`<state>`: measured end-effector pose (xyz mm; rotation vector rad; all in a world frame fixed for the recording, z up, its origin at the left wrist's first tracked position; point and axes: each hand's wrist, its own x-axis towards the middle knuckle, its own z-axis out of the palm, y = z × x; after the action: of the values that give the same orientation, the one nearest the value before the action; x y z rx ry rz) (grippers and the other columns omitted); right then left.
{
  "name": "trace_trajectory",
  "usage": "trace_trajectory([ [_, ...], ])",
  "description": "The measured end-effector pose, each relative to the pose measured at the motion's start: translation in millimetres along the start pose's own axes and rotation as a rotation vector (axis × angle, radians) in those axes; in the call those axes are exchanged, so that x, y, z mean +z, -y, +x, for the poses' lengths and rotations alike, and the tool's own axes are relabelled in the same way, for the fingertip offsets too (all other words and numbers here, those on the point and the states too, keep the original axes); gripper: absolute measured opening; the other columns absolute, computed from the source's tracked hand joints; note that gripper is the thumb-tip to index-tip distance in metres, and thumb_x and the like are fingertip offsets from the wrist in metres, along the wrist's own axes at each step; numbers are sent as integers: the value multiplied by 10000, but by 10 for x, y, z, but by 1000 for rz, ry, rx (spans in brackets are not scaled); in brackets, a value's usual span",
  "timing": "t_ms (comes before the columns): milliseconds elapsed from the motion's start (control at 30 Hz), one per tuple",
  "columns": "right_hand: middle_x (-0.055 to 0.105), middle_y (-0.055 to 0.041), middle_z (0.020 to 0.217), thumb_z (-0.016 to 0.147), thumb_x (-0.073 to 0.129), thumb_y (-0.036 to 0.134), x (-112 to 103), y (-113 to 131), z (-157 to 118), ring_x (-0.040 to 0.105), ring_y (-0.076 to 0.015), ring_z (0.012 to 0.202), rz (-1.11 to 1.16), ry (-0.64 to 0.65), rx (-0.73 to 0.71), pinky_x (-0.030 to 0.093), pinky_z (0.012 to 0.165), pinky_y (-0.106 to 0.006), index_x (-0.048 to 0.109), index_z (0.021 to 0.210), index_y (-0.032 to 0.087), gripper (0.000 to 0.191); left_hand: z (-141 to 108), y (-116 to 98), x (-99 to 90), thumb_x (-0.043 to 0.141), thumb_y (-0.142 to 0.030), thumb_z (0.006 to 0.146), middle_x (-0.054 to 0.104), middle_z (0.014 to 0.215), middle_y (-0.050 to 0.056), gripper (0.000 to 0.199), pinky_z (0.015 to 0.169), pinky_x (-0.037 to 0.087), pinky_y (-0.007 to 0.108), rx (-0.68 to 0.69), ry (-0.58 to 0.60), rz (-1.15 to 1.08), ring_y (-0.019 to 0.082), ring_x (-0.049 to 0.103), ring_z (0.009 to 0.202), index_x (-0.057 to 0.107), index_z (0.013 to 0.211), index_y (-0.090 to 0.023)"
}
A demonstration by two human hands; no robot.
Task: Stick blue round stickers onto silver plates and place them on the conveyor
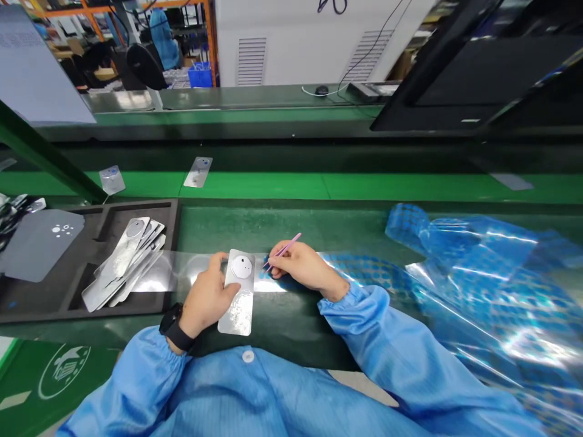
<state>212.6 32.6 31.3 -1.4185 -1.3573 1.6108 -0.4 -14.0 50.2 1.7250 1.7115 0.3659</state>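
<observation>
Holding a silver card (235,291) against the green counter (291,227), the left hand (207,297) wraps its edge, with a round white disc (241,267) near the card's top. Just beside it, the right hand (300,267) grips pink tweezers (282,253) like a pencil. A foam tray (36,309) of more cards (122,267) lies left; shiny blue film (478,285) spreads right.
</observation>
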Motion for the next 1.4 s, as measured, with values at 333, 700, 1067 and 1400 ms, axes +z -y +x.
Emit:
trace_trajectory([
  [333, 625, 20, 488, 829, 621, 133, 26, 26, 6, 607, -105, 447, -134, -28, 19, 478, 453, -181, 586, 705, 163, 132, -132, -35, -57, 529, -350, 884, 706, 813, 82, 514, 691, 463, 360, 2, 54, 474, 305, 687, 805, 415, 1351, -168],
  [700, 615, 8, 486, 808, 668, 270, 28, -47, 45, 579, -100, 428, -81, -36, -5, 476, 441, -193, 588, 664, 153, 202, 147, 218, 90, 789, -362, 688, 574, 1319, 107, 533, 1028, 333, 577, 385, -77, 324, 362, 373, 1311, 591, 1164, -226],
  [1067, 645, 4, 531, 842, 615, 241, 259, 174, 21, 610, -102, 464, -116, -21, -48, 475, 476, -186, 582, 668, 162, 194, 129, 205, 97, 802, -345, 694, 593, 1334, 80, 507, 1010, 323, 547, 397, -41, 270, 360, 383, 1301, 606, 1149, -239],
  [1400, 615, 21, 499, 871, 576, 163, 319, 257, 235, 596, -96, 422, -276, 83, 2, 447, 414, -171, 577, 634, 163, 237, 133, 237, 117, 811, -327, 688, 610, 1311, 89, 564, 974, 329, 509, 431, -42, 231, 331, 428, 1232, 587, 1197, -232],
])
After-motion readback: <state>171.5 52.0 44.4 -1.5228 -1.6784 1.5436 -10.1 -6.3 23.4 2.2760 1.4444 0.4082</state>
